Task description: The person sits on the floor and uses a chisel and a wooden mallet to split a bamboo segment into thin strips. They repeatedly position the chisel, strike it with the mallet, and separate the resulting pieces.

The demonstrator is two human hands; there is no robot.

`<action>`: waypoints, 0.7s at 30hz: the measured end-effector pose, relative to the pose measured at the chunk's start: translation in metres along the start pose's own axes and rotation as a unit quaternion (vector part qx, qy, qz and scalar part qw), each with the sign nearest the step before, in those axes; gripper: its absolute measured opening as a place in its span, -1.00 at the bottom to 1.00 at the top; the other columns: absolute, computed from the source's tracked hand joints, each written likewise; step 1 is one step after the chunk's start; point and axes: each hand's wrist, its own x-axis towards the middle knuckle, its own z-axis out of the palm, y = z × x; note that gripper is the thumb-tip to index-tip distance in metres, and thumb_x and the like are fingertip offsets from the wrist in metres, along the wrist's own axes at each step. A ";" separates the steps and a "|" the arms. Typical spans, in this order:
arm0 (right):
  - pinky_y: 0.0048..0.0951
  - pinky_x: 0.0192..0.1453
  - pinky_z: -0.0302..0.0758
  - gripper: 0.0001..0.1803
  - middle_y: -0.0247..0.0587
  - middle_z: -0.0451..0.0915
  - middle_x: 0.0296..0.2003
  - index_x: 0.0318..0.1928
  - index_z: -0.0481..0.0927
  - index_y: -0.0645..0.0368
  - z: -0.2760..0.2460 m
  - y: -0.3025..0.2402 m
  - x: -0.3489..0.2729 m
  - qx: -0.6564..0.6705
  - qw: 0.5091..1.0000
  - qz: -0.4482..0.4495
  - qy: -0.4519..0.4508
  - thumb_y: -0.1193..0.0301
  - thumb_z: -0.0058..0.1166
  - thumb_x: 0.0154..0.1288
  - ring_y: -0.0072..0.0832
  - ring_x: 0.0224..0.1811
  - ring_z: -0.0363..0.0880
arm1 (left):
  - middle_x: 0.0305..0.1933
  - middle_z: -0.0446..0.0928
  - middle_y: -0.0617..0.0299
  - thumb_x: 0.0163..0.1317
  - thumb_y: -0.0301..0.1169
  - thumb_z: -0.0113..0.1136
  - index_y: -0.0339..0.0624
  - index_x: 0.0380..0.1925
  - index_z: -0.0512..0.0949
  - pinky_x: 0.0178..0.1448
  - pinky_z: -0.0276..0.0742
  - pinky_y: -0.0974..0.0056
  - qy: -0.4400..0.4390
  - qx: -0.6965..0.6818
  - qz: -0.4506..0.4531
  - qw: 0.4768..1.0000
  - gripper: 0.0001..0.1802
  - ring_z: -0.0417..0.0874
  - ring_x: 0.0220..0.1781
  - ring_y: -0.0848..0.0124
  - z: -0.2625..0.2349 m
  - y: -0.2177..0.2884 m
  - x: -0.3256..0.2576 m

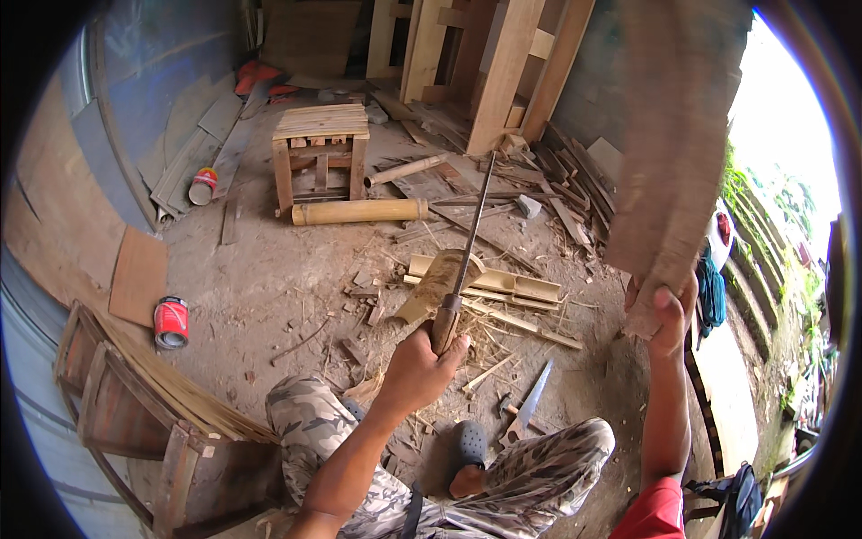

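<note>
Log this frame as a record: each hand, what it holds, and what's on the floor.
left hand: closed on wooden handle of long thin-bladed tool, tip pointing away
right hand: closed on narrowed lower end of wooden board, held upright, blurred
tool–board contact: apart
behind tool in view: bamboo piece, split bamboo
near foot: saw
farther off: slatted stool, bamboo pole lying before it
left side: nearer red can

Wooden board [669, 135] motion-blurred; upper end cut off.
</note>
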 end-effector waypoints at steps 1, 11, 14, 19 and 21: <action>-0.46 -0.39 0.51 -0.21 -0.23 0.57 -0.37 0.00 0.48 0.41 -0.004 0.009 -0.006 0.021 1.000 -0.001 0.005 -0.01 0.38 -0.06 -0.49 -0.38 0.59 | -0.53 0.59 0.00 0.30 -0.04 0.26 -0.34 -0.33 0.57 -0.30 0.53 0.11 -0.006 -0.001 0.003 1.000 -0.52 0.65 -0.46 0.16 0.003 -0.001 0.001; -0.38 -0.48 0.51 -0.49 -0.27 0.53 -0.53 -0.32 0.51 0.23 -0.008 0.044 -0.027 -0.313 0.915 0.183 -0.179 0.07 0.37 -0.08 -0.48 -0.56 0.50 | -0.53 0.60 -0.11 0.28 -0.01 0.27 -0.35 -0.44 0.57 -0.29 0.55 0.04 -0.040 0.032 0.024 0.998 -0.48 0.68 -0.44 -0.01 -0.003 -0.010 0.007; -0.41 -0.45 0.54 -0.20 -0.17 0.60 -0.40 -0.09 0.54 0.40 -0.009 0.020 -0.018 -0.192 0.971 0.123 -0.074 -0.10 0.37 -0.08 -0.46 -0.46 0.59 | -0.55 0.59 -0.09 0.27 0.00 0.27 -0.34 -0.46 0.57 -0.29 0.54 0.06 -0.020 0.029 0.027 0.999 -0.48 0.67 -0.46 0.02 -0.003 -0.015 0.005; -0.38 -0.45 0.58 -0.21 -0.21 0.56 -0.39 0.01 0.45 0.34 -0.028 0.020 -0.001 0.099 0.990 -0.057 0.079 -0.08 0.37 0.02 -0.37 -0.45 0.59 | -0.56 0.58 -0.06 0.27 -0.01 0.27 -0.32 -0.46 0.56 -0.30 0.54 0.07 -0.027 0.013 0.014 0.999 -0.50 0.65 -0.47 0.03 -0.003 -0.005 0.002; -0.36 -0.42 0.60 -0.27 -0.20 0.57 -0.36 0.01 0.45 0.32 -0.029 0.045 -0.010 0.145 0.984 -0.077 0.072 -0.02 0.35 0.05 -0.35 -0.40 0.61 | -0.57 0.57 -0.06 0.28 -0.02 0.27 -0.32 -0.46 0.56 -0.30 0.53 0.07 -0.039 0.010 0.011 0.999 -0.50 0.65 -0.48 0.03 -0.001 -0.004 0.004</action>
